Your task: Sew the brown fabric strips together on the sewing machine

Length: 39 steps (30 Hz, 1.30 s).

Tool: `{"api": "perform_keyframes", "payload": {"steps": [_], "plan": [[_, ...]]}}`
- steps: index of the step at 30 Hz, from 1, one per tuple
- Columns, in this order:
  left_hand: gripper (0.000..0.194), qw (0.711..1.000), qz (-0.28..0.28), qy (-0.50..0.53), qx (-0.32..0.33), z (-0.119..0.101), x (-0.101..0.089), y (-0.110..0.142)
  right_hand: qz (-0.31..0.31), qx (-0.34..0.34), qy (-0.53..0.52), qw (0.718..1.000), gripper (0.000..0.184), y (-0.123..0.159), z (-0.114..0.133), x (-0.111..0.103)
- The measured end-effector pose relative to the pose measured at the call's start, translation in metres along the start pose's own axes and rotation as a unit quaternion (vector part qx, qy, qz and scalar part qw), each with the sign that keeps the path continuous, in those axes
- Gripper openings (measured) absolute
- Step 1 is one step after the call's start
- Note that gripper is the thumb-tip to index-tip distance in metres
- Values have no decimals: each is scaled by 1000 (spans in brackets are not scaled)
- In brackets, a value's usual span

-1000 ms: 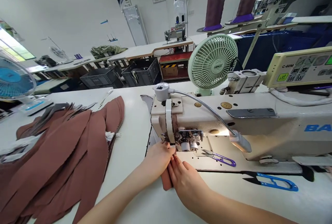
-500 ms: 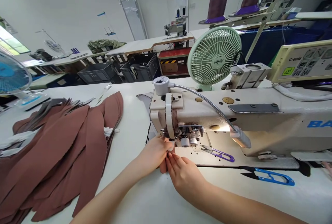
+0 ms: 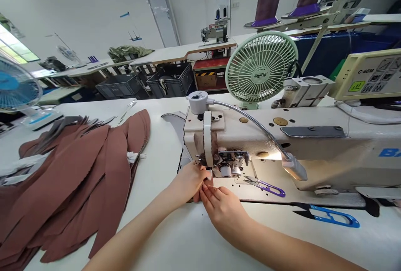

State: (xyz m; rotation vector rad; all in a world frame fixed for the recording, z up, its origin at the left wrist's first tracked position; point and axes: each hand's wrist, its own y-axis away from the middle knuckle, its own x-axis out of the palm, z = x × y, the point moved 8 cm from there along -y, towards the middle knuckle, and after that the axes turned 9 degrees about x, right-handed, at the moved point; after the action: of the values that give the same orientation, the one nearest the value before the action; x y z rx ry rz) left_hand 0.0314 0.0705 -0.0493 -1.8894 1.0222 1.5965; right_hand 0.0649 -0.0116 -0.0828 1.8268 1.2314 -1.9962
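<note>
At the needle end of a sewing machine [image 3: 238, 131], my left hand [image 3: 189, 180] is closed on a reddish-brown fabric piece [image 3: 196, 197]. My right hand [image 3: 221, 210] pinches the same piece just in front, its fingertips touching the left hand's. Most of the fabric is hidden under my fingers and the machine head. Part of a grey piece [image 3: 177, 122] shows behind the machine head. To the right, purple-handled thread snips [image 3: 268, 187] lie on the machine bed, and blue thread snips [image 3: 333, 216] on the table.
Reddish-brown cut panels [image 3: 84, 187] are heaped on the left of the white table [image 3: 156, 237]. A green fan [image 3: 261, 68] stands behind the machine, a blue fan [image 3: 15, 85] at far left. A lamp [image 3: 293, 166] on a flexible neck shines by the machine bed.
The fabric piece has gone further in under the machine head, so less of it shows below my hands. Both hands keep their hold. The whole view has shifted slightly.
</note>
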Motion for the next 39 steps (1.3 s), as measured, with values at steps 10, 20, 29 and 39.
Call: {"api": "perform_keyframes", "payload": {"steps": [10, 20, 29, 39], "plan": [[10, 999, -4, -29, 23, 7, 3, -6, 62, 12, -25, 998, 39, 3, 5, 11], [20, 997, -55, 9, 50, 14, 0, -7, 67, 75, -31, 994, 48, -7, -5, 4], [25, 988, -77, 80, 111, 17, -13, -5, 122, 100, -50, 986, 59, -8, -13, 10], [32, 980, -114, 72, 144, 21, -20, -8, 161, 111, -64, 979, 57, -10, -19, 13]]}}
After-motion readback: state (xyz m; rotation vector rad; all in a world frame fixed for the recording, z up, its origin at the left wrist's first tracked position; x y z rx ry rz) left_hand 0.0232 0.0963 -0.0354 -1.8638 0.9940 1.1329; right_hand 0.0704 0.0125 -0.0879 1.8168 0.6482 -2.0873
